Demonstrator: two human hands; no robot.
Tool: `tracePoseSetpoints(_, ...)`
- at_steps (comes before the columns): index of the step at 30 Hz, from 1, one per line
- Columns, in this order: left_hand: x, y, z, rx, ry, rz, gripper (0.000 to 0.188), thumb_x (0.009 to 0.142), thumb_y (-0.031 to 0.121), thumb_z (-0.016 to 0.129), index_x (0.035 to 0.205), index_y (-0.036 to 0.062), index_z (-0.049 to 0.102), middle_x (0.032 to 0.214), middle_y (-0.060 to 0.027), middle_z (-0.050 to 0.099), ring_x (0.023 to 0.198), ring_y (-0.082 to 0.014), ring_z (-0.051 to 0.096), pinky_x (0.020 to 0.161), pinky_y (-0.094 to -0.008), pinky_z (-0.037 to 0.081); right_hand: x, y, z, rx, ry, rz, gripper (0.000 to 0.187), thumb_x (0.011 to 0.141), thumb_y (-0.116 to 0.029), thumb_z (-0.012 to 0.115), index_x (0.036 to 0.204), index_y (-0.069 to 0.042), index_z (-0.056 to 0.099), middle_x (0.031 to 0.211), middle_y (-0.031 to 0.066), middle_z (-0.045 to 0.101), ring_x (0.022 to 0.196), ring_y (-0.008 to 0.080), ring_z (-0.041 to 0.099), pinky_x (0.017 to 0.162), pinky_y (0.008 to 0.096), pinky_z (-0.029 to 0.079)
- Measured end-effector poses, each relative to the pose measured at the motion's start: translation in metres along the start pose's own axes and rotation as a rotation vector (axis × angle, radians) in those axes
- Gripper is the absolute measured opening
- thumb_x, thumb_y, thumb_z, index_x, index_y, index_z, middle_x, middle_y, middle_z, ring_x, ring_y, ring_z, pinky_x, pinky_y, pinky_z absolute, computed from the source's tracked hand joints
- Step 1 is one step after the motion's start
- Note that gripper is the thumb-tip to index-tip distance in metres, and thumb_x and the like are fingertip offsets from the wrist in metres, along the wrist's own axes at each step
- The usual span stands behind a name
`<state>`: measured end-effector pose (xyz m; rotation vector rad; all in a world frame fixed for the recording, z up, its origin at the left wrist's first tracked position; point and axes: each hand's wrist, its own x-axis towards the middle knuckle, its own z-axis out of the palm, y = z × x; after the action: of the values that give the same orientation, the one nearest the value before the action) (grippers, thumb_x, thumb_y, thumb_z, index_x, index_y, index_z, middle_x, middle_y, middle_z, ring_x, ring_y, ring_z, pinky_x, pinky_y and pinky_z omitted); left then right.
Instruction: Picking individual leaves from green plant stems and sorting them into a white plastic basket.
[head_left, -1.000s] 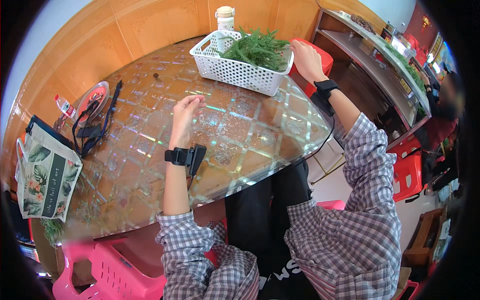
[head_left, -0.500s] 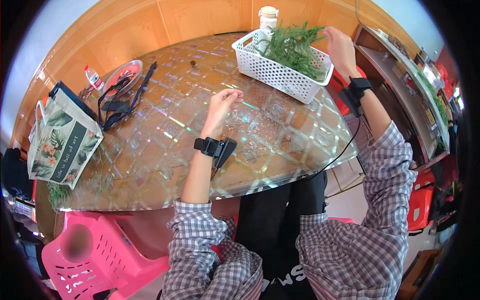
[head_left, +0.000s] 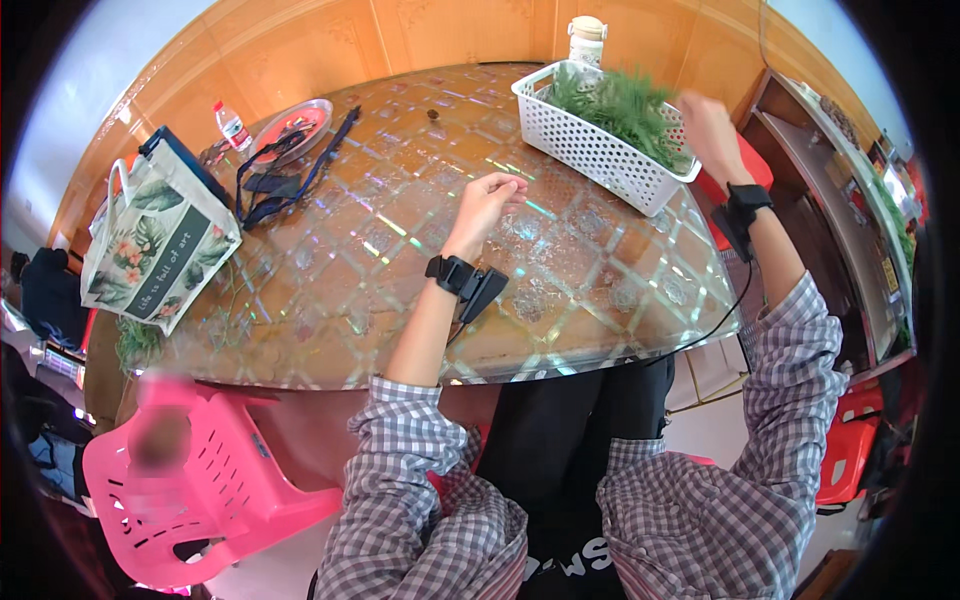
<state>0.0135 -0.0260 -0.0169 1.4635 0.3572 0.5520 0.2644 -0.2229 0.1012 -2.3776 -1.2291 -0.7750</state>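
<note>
Fingers of the right hand blur beside feathery greenery heaped in the white basket; whether they grip any, I cannot tell. The left hand, fingers drawn narrow, hovers over the table. A lidded bottle stands behind the basket.

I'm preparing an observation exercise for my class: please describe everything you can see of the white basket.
The white basket is an open, roughly rectangular container that looks like plastic, with rounded corners, a smooth rim and walls pierced by rows of small holes. It stands upright on the table, toward the right and set at a slant. Feathery green sprigs fill much of it and rise above its rim. The right hand is at its right end, too blurred to tell whether it touches.
</note>
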Motion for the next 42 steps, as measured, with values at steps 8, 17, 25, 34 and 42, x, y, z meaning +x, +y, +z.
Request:
tracePoseSetpoints(8,-0.002,-0.004,-0.002,0.053,0.15,0.005,0.026,0.089,0.023,0.051,0.087,-0.0001,0.062,0.088,-0.0062,0.062,0.077,-0.0119,0.059,0.07,-0.0255,0.046,-0.045,-0.002,0.019,0.189,-0.116,-0.093,0.015,0.079,-0.012,0.049,0.081,-0.003,0.061,0.08,0.0194,0.06,0.077,0.037,0.058,0.066,0.045,0.045)
tracePoseSetpoints(17,-0.026,-0.014,-0.008,0.537,0.201,0.206,0.02,0.08,0.019,0.057,0.088,0.0017,0.064,0.076,-0.0088,0.065,0.072,-0.015,0.062,0.065,-0.0269,0.046,-0.058,-0.009,-0.019,0.092,0.069,0.164,0.017,0.083,-0.018,0.046,0.088,-0.008,0.059,0.081,0.017,0.062,0.078,0.0359,0.059,0.064,0.045,0.045)
tracePoseSetpoints(25,-0.059,0.016,0.005,0.587,0.224,0.089,0.019,0.081,0.016,0.056,0.09,0.0012,0.064,0.08,-0.0091,0.066,0.074,-0.0145,0.062,0.068,-0.0275,0.047,-0.042,-0.038,-0.041,0.392,0.351,0.252,0.019,0.085,-0.02,0.045,0.087,-0.009,0.06,0.071,0.0132,0.062,0.067,0.0276,0.06,0.059,0.0389,0.045)
tracePoseSetpoints(34,-0.052,0.022,0.013,0.35,0.111,0.018,0.03,0.091,0.026,0.045,0.096,0.0014,0.061,0.083,-0.0041,0.063,0.079,-0.0118,0.06,0.066,-0.025,0.046,-0.107,-0.135,0.027,1.892,-0.842,0.585,0.016,0.083,-0.013,0.048,0.089,-0.002,0.058,0.056,0.0012,0.051,0.042,0.008,0.039,0.04,0.0218,0.028)
tracePoseSetpoints(42,-0.018,0.015,0.024,0.276,-0.051,-0.036,0.027,0.089,0.023,0.049,0.099,0.0001,0.059,0.087,-0.0046,0.062,0.077,-0.0125,0.06,0.067,-0.0227,0.045,-0.106,-0.15,0.069,1.864,-0.684,0.45,0.015,0.087,-0.014,0.047,0.092,-0.005,0.058,0.06,-0.0006,0.053,0.048,0.006,0.043,0.044,0.0201,0.032)
